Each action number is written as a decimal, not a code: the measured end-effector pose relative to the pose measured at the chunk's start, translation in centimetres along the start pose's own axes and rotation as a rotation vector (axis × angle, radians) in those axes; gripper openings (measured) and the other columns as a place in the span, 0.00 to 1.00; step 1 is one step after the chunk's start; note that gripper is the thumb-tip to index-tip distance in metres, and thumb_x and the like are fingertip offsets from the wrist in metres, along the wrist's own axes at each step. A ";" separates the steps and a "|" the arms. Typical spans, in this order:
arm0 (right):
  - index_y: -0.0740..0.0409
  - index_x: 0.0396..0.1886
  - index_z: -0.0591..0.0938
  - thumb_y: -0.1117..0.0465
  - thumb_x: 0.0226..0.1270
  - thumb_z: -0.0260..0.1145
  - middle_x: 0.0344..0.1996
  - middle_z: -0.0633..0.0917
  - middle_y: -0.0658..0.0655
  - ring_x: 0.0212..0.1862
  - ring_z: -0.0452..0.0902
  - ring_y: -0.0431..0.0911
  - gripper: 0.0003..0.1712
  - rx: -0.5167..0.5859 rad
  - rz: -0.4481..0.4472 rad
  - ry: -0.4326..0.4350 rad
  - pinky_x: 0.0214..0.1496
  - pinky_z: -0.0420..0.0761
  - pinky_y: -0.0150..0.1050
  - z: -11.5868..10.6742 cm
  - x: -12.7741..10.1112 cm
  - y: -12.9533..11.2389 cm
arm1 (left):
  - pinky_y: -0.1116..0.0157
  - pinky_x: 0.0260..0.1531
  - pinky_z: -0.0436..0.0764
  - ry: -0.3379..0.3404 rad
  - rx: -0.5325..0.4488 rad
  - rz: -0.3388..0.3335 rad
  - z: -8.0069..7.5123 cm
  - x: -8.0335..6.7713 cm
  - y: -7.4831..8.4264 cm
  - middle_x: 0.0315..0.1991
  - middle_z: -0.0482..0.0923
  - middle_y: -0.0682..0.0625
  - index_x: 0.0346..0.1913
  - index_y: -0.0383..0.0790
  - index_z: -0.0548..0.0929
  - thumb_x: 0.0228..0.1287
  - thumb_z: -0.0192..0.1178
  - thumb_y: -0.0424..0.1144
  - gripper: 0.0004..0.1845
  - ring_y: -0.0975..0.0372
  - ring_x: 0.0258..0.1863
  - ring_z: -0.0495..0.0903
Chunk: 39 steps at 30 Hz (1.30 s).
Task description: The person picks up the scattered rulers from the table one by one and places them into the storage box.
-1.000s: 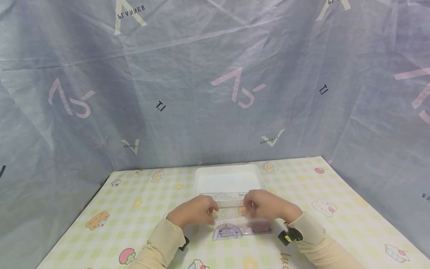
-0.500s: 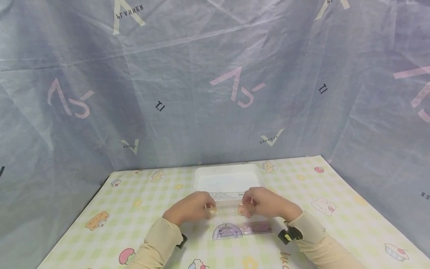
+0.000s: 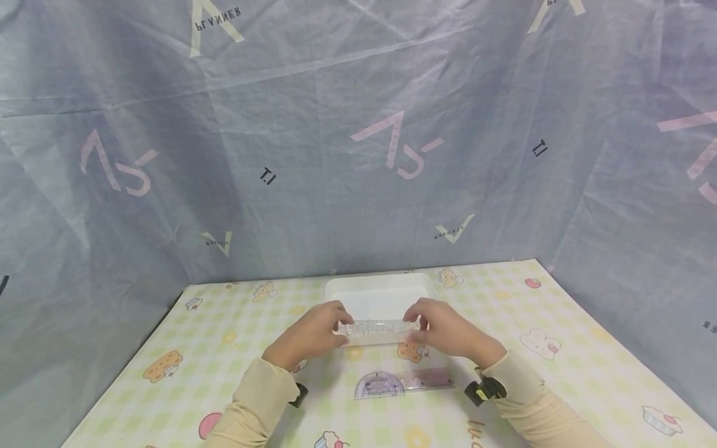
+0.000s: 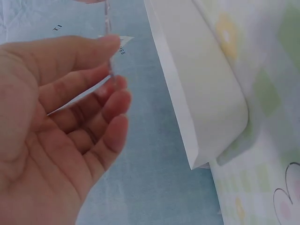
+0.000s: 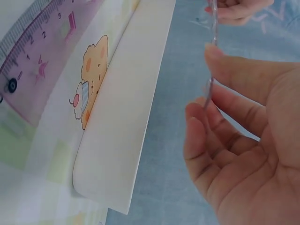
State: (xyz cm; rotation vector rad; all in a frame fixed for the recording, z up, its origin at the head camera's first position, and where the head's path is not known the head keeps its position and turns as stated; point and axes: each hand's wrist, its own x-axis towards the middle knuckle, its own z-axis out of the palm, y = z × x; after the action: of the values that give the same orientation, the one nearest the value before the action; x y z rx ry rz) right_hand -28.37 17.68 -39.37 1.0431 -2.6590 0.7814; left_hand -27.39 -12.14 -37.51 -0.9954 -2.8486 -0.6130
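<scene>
Both hands hold one clear plastic ruler (image 3: 381, 326) by its ends, level and just above the near rim of a white tray (image 3: 381, 287). My left hand (image 3: 339, 325) pinches the left end between thumb and fingertips (image 4: 115, 84); the ruler (image 4: 108, 28) shows edge-on there. My right hand (image 3: 419, 327) pinches the right end, and the ruler's thin edge (image 5: 213, 33) runs away towards the other hand. The tray (image 4: 197, 93) (image 5: 126, 117) lies right beside both hands. Whether anything lies in the tray under the ruler I cannot tell.
A purple protractor (image 3: 379, 386) and a purple ruler (image 3: 430, 378) (image 5: 33, 56) lie on the checked tablecloth (image 3: 560, 348) near me, in front of the hands. Blue sheeting (image 3: 358, 155) walls the table at the back and sides.
Both hands have carried the clear ruler away from me, from over the tablecloth near the protractor up to the tray's near rim. A bear print on the cloth is now uncovered.
</scene>
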 end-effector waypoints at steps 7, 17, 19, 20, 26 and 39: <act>0.60 0.45 0.84 0.63 0.60 0.74 0.39 0.83 0.54 0.33 0.75 0.41 0.14 0.005 0.001 0.103 0.35 0.76 0.34 0.0 0.1 0.3 | 0.67 0.35 0.78 0.084 0.010 0.011 -0.1 0.1 0.0 0.46 0.79 0.52 0.50 0.38 0.86 0.63 0.68 0.35 0.13 0.63 0.36 0.76; 0.54 0.38 0.83 0.63 0.59 0.75 0.35 0.81 0.48 0.31 0.70 0.37 0.09 0.010 0.052 0.148 0.33 0.74 0.33 0.0 0.1 0.1 | 0.68 0.37 0.81 0.189 -0.006 0.077 0.2 0.4 -0.2 0.48 0.81 0.50 0.43 0.38 0.87 0.64 0.67 0.31 0.07 0.64 0.36 0.80; 0.52 0.36 0.83 0.63 0.59 0.75 0.34 0.80 0.46 0.31 0.71 0.38 0.09 0.012 0.065 0.152 0.33 0.74 0.34 0.1 0.2 0.1 | 0.68 0.37 0.82 0.208 -0.015 0.094 0.2 0.4 -0.3 0.48 0.82 0.50 0.42 0.38 0.87 0.63 0.67 0.30 0.06 0.63 0.36 0.81; 0.51 0.36 0.83 0.63 0.59 0.75 0.34 0.80 0.46 0.31 0.71 0.39 0.09 0.014 0.068 0.153 0.33 0.74 0.34 0.1 0.2 0.2 | 0.68 0.38 0.82 0.213 -0.019 0.097 0.2 0.4 -0.3 0.49 0.82 0.49 0.42 0.38 0.87 0.63 0.67 0.29 0.06 0.63 0.37 0.81; 0.54 0.37 0.83 0.63 0.59 0.75 0.36 0.81 0.47 0.34 0.75 0.43 0.09 0.001 0.064 0.159 0.34 0.75 0.34 0.6 0.3 0.5 | 0.67 0.41 0.83 0.230 -0.021 0.083 0.2 0.3 -0.4 0.52 0.80 0.50 0.41 0.39 0.88 0.62 0.67 0.28 0.07 0.63 0.40 0.83; 0.56 0.35 0.83 0.65 0.58 0.75 0.36 0.80 0.49 0.33 0.74 0.42 0.08 0.006 0.114 0.137 0.35 0.75 0.34 1.2 0.2 1.0 | 0.66 0.41 0.82 0.232 -0.031 0.097 1.1 0.6 -1.3 0.45 0.82 0.49 0.39 0.38 0.89 0.63 0.66 0.27 0.05 0.61 0.41 0.82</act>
State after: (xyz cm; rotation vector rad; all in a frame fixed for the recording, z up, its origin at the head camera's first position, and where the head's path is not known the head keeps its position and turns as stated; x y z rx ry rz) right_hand -29.17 17.56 -40.73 0.8135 -2.6184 0.8512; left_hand -28.61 -12.28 -38.85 -0.9885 -2.5825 -0.7135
